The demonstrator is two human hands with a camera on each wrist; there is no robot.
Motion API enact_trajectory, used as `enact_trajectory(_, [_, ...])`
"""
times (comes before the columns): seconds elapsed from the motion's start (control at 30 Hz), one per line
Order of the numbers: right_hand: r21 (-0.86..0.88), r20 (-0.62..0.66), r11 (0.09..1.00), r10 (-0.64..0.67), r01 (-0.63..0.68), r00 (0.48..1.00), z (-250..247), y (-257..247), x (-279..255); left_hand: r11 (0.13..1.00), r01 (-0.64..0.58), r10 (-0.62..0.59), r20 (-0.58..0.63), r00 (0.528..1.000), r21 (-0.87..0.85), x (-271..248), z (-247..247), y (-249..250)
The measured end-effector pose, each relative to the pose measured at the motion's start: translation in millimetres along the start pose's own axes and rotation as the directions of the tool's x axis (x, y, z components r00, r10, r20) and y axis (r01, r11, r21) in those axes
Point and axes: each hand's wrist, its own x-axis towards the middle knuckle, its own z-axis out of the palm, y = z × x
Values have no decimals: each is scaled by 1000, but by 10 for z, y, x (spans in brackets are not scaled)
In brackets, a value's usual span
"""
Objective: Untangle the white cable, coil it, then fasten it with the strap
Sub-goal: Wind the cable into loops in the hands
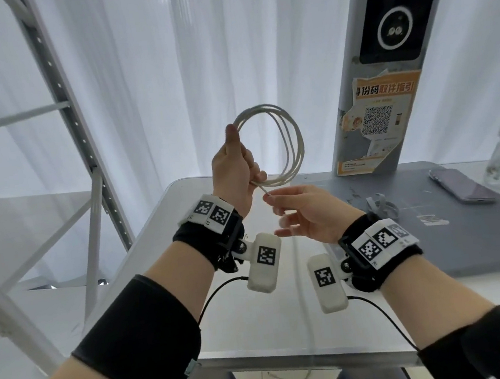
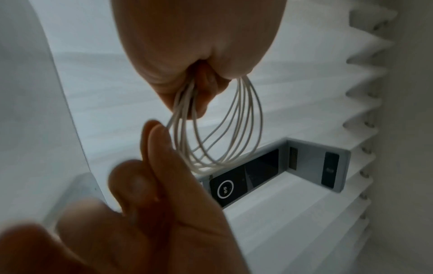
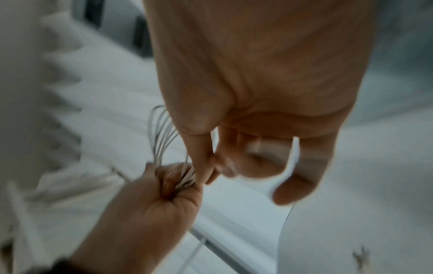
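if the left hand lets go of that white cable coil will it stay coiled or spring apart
Probably springs apart: the white cable forms several thin loops already fanning apart away from the left hand, the only place gathering them. Likely light and floppy, since it is thin. The strap lies unused on the table, so nothing binds it.

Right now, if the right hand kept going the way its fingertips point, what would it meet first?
The right hand points left toward the left hand; it would likely meet the white cable bundle in that hand's grip first, though depth is unclear.
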Motion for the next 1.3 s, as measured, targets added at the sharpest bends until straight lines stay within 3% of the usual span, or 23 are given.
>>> enact_trajectory(0.1, [-165,-95,986,-29,13,995,-19,-32,1,984,-24,27,-14,1000,177,52,-22,34])
enact_trajectory(0.33, [-446,-155,894,-44,-30,987,-209,-134,-53,965,14,-22,26,999,261,129,-202,87])
enact_trajectory(0.7, [-390,-299,917,-41,-82,954,-354,-224,-76,810,113,-240,150,959,575,117,-313,54])
enact_trajectory(0.8, [-366,-292,927,-33,-80,956,-302,-253,-82,722,86,-282,179,943,687,103,-284,21])
enact_trajectory(0.87, [-437,-256,897,-56,-64,965,-269,-263,-90,647,54,-333,218,917,760,84,-266,-20])
enact_trajectory(1.0, [-687,-64,725,-132,52,989,-237,-270,-92,525,0,-420,259,870,851,39,-218,-93])
enact_trajectory(1.07, [-741,-13,666,-144,87,990,-244,-244,-78,509,4,-436,253,864,861,39,-199,-104])
enact_trajectory(1.3, [-799,-41,597,-177,74,983,-288,-191,-40,530,83,-462,205,863,844,64,-175,-147])
